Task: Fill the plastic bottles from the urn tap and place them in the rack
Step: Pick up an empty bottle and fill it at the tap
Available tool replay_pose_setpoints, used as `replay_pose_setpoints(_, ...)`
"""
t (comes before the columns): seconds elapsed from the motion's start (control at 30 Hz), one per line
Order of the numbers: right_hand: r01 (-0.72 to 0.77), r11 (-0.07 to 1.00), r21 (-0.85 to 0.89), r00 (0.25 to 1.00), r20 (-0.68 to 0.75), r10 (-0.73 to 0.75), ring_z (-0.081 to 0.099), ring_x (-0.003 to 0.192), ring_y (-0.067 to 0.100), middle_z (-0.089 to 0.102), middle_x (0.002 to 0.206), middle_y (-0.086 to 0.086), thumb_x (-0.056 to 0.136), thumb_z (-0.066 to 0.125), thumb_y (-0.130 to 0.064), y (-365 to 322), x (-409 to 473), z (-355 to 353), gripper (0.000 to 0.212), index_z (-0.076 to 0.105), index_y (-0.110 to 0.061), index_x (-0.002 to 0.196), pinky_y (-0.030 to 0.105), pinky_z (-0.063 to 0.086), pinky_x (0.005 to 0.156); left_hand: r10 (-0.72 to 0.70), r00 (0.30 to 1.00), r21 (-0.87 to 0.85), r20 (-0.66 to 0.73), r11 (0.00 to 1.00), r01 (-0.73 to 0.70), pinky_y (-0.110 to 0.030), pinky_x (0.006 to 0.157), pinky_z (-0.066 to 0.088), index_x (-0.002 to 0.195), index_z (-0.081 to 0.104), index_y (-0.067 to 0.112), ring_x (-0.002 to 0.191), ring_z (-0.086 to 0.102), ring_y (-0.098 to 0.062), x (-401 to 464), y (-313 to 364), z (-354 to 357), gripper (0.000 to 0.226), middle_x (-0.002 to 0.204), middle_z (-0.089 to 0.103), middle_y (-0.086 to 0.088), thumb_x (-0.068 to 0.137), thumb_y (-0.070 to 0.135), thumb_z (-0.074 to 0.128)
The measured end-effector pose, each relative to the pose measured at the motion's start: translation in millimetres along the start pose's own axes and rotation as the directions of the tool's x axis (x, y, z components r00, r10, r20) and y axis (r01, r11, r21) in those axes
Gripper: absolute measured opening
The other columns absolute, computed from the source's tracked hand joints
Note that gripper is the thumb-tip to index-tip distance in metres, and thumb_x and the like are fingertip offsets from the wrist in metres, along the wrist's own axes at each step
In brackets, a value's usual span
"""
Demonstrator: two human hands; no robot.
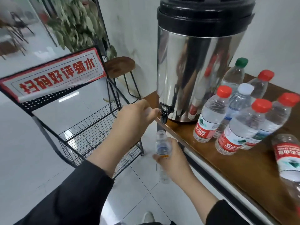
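A steel urn (194,65) with a black lid stands on the wooden table (243,164), its black tap (164,113) hanging over the table's edge. My left hand (134,120) reaches to the tap and grips its lever. Just below the spout, my right hand (173,158) holds an uncapped clear plastic bottle (162,146) upright, its mouth a short way under the tap. No water stream is visible. The black wire rack (90,132) stands on the floor to the left, and its shelves hold nothing that I can see.
Several capped bottles (233,120) with red, white and green caps stand on the table right of the urn. One red-labelled bottle (287,159) sits at the right edge. A red-and-white sign (53,73) tops the rack. A wooden stool (120,65) and a plant stand behind.
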State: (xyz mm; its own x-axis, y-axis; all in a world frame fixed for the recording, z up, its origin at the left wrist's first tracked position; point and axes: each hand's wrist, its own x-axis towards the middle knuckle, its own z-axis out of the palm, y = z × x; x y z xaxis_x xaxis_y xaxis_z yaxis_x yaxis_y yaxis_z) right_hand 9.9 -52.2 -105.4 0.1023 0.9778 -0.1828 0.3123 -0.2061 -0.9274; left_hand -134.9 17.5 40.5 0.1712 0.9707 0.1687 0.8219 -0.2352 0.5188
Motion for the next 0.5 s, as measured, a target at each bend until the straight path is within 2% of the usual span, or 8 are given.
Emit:
replay_pose_setpoints(0.07,-0.063,0.998,0.001,0.998,-0.023,0.063,0.061,0.100,0.001,0.059,0.106,-0.023,0.079,0.085,-0.029,5.6,6.6,2.8,0.050,0.046,-0.046,0.104,0.015,0.050,0.074,0.031,0.999,-0.087,0.041,0.996,-0.027,-0.031,0.056,0.033,0.095,0.063,0.020,0.065,0.050,-0.016,13.0,-10.2,2.0,0.022,0.068,0.053,0.009,0.103,0.037,0.052)
replay_pose_setpoints(0.1,-0.091,0.996,-0.007,0.995,-0.038,0.091,0.060,0.097,-0.001,0.056,0.104,-0.027,0.080,0.084,-0.028,5.7,8.5,4.1,0.051,0.042,-0.046,0.103,0.012,0.048,0.071,0.038,0.998,-0.118,0.049,0.992,-0.032,-0.033,0.057,0.034,0.094,0.063,0.017,0.066,0.051,-0.020,18.8,-12.7,2.7,0.024,0.067,0.054,0.006,0.104,0.032,0.048)
replay_pose_setpoints(0.17,-0.136,0.990,-0.027,0.988,-0.077,0.134,0.060,0.098,0.003,0.054,0.101,-0.027,0.081,0.083,-0.028,7.9,11.8,9.4,0.054,0.039,-0.045,0.107,0.013,0.045,0.067,0.054,0.997,-0.142,0.054,0.989,-0.046,-0.036,0.058,0.035,0.081,0.058,0.015,0.067,0.053,-0.025,30.4,-13.2,2.9,0.030,0.065,0.053,0.000,0.104,0.026,0.042)
replay_pose_setpoints(0.23,-0.185,0.981,-0.056,0.979,-0.099,0.179,0.060,0.099,0.011,0.055,0.101,-0.019,0.080,0.083,-0.033,8.0,15.5,14.9,0.059,0.036,-0.043,0.114,0.020,0.046,0.067,0.092,0.994,-0.123,0.064,0.989,-0.083,-0.034,0.055,0.031,0.069,0.048,0.018,0.060,0.050,-0.022,41.8,-9.0,2.7,0.040,0.060,0.049,-0.001,0.107,0.029,0.042)
replay_pose_setpoints(0.3,-0.236,0.968,-0.083,0.967,-0.113,0.226,0.059,0.095,0.013,0.055,0.104,-0.013,0.079,0.082,-0.038,4.8,20.3,18.8,0.064,0.034,-0.040,0.121,0.020,0.046,0.062,0.145,0.985,-0.100,0.088,0.986,-0.136,-0.032,0.053,0.031,0.070,0.049,0.017,0.056,0.046,-0.017,52.7,-5.2,3.7,0.043,0.059,0.049,0.000,0.109,0.035,0.042)
replay_pose_setpoints(0.37,-0.262,0.960,-0.096,0.960,-0.130,0.249,0.057,0.093,0.013,0.054,0.107,-0.010,0.081,0.081,-0.038,3.5,27.9,20.3,0.069,0.032,-0.037,0.129,0.016,0.044,0.056,0.204,0.970,-0.127,0.132,0.974,-0.188,-0.031,0.054,0.037,0.089,0.062,0.018,0.059,0.051,-0.015,62.3,-5.5,7.2,0.032,0.068,0.057,0.001,0.109,0.034,0.043)
replay_pose_setpoints(0.43,-0.264,0.960,-0.089,0.955,-0.162,0.248,0.056,0.093,0.013,0.055,0.111,-0.008,0.083,0.081,-0.035,1.9,35.2,21.6,0.069,0.034,-0.035,0.133,0.017,0.044,0.057,0.270,0.941,-0.137,0.202,0.960,-0.246,-0.026,0.061,0.047,0.125,0.066,0.026,0.067,0.058,-0.011,66.7,-7.1,10.4,0.030,0.081,0.065,0.003,0.110,0.034,0.041)
replay_pose_setpoints(0.5,-0.254,0.965,-0.071,0.951,-0.199,0.235,0.057,0.097,0.013,0.058,0.116,-0.007,0.082,0.082,-0.033,2.5,41.5,23.3,0.067,0.037,-0.036,0.131,0.023,0.046,0.068,0.335,0.901,-0.094,0.276,0.942,-0.321,-0.031,0.074,0.054,0.131,0.064,0.028,0.081,0.064,-0.017,69.9,-8.7,14.1,0.035,0.090,0.070,0.000,0.110,0.040,0.038)
